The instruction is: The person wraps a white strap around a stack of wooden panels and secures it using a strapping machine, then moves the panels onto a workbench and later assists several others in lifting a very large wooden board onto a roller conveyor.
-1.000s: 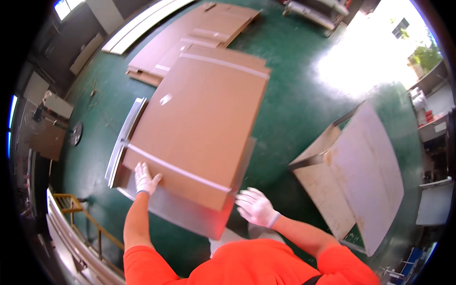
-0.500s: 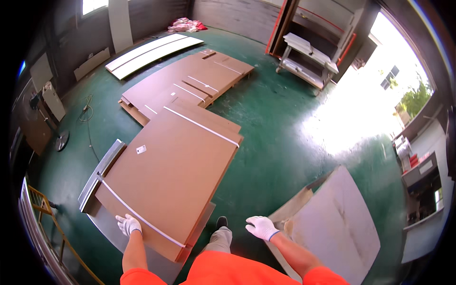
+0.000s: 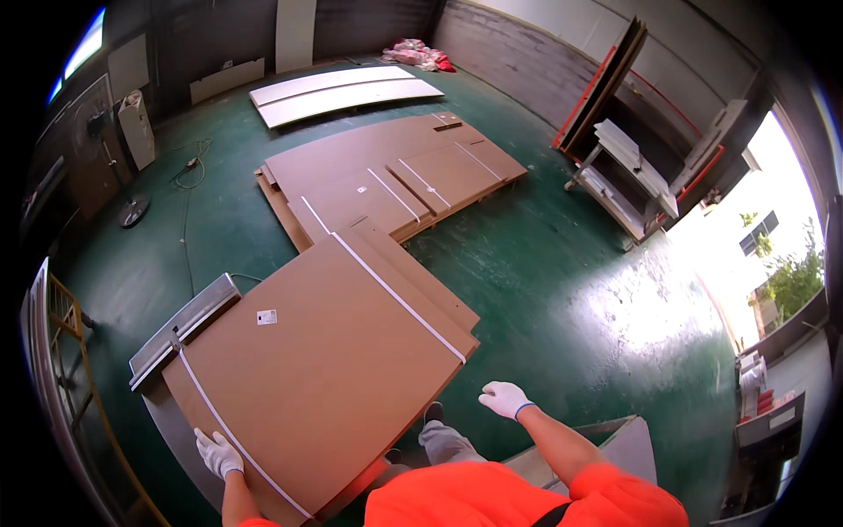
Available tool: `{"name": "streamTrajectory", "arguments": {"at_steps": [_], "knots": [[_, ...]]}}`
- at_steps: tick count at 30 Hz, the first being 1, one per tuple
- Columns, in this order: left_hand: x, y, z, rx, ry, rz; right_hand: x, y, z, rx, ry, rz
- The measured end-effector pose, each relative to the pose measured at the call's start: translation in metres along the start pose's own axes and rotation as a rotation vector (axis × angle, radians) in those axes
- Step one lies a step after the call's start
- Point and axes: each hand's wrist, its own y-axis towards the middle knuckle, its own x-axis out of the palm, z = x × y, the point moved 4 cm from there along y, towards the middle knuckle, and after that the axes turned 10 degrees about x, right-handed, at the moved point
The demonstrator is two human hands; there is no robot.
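Observation:
My left hand (image 3: 219,454), in a white knit glove, rests with its fingers spread on the near left part of a large flat cardboard package (image 3: 325,351). Its fingertips are next to the white strap (image 3: 230,430) that runs across the package; the hand does not grip the strap. A second white strap (image 3: 395,299) crosses the far end, and a small white label (image 3: 266,317) sits on top. My right hand (image 3: 505,400), gloved too, hangs in the air over the floor to the right of the package, fingers loosely bent and apart, with nothing in them.
A long grey metal piece (image 3: 198,316) lies along the package's left edge. More strapped cardboard packages (image 3: 351,167) lie beyond, then white panels (image 3: 342,97). A wheeled cart (image 3: 619,189) stands far right; a grey panel (image 3: 628,443) is at my right. A yellow frame (image 3: 75,351) stands left.
My view has swung right and closer over the package. My left hand still touches its near left part; my right hand has moved forward, away from the grey panel.

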Motion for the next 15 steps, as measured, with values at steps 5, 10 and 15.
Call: {"name": "streamTrajectory", "arguments": {"at_steps": [5,10,15], "knots": [[-0.001,0.0,-0.003,-0.028,-0.083,0.035,-0.053,0.133,-0.017,0.052,0.056,0.109],[0.006,-0.004,-0.021,-0.146,-0.072,0.005,-0.08,0.234,-0.066,0.141,-0.079,0.193],[0.01,-0.011,-0.034,-0.268,0.05,0.027,-0.053,0.339,-0.086,0.299,0.351,-0.196]]}}
